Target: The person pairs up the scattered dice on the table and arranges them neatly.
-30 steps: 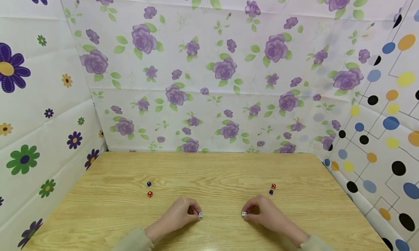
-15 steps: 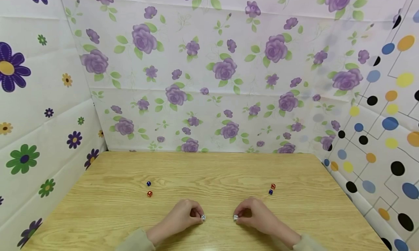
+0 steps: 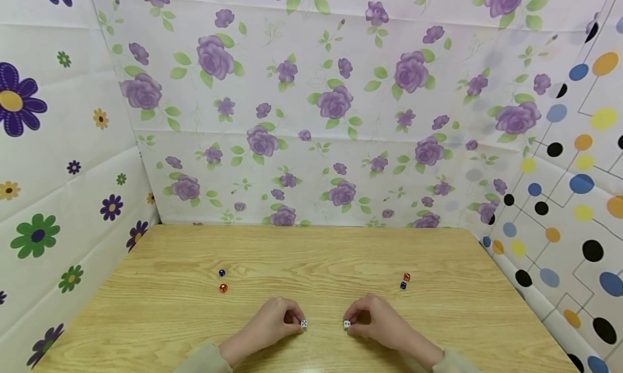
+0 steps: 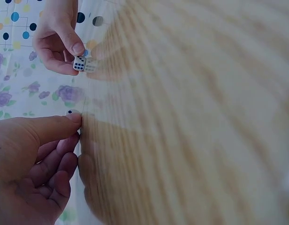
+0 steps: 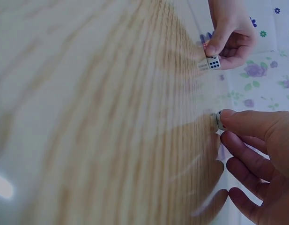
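Observation:
In the head view my left hand (image 3: 272, 323) pinches a white die (image 3: 304, 324) between thumb and fingers, low at the tabletop. Facing it, my right hand (image 3: 378, 320) pinches a second white die (image 3: 346, 324), with a gap of bare wood between the two dice. The left wrist view shows the right hand's die (image 4: 79, 63) right at the table surface, while the thumb covers most of the left die (image 4: 70, 112). From the right wrist, the left hand's die (image 5: 213, 62) shows its dark pips, and the right die (image 5: 221, 120) is partly hidden by the thumb.
On the left of the wooden table (image 3: 311, 254) lie a blue die (image 3: 221, 273) and a red die (image 3: 223, 288). A red die (image 3: 406, 277) and a blue die (image 3: 403, 285) sit close together on the right. Patterned cloth (image 3: 302, 108) hangs behind and at both sides.
Both hands have moved toward each other and slightly nearer the person, each with its white die, the right hand farther. The gap between the white dice has narrowed; the coloured dice stay put.

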Demonstrator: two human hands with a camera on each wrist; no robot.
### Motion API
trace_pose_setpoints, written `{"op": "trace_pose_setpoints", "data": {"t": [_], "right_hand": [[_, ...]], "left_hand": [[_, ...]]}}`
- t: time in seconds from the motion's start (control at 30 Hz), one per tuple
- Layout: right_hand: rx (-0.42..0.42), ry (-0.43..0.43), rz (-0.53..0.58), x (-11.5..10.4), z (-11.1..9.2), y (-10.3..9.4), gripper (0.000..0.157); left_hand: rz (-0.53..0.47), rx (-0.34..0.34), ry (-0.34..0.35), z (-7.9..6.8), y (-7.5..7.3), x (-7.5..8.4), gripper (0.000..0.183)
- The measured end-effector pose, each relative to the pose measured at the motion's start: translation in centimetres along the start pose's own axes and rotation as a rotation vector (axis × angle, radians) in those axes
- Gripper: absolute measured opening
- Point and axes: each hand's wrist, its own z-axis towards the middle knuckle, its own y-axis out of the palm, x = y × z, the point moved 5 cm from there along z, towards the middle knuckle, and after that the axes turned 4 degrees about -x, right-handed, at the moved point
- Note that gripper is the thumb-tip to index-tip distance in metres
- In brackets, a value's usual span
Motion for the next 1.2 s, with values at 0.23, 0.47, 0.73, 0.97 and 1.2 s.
{"op": "trace_pose_setpoints", "data": {"t": [0.23, 0.47, 0.73, 0.97, 1.2], "right_hand": [[0.003, 0.0, -0.001, -0.1, -0.1, 0.0, 0.011], [0.009, 0.005, 0.005, 0.1, -0.2, -0.1, 0.011], [0.012, 0.012, 0.011, 0.1, -0.2, -0.2, 0.01], [0.028, -0.006, -0.019, 0.1, -0.1, 0.2, 0.011], [0.032, -0.03, -0.025, -0.1, 0.0, 0.5, 0.01]], "left_hand": [[0.0, 0.004, 0.004, -0.1, 0.2, 0.3, 0.009], [0.006, -0.006, -0.032, -0.1, 0.6, 0.3, 0.008], [-0.02, -0.009, 0.001, 0.0, 0.8, 0.6, 0.008], [-0.013, -0.003, 0.011, 0.1, 1.1, 0.8, 0.008], [-0.015, -0.003, 0.013, 0.1, 1.3, 1.1, 0.009]]}}
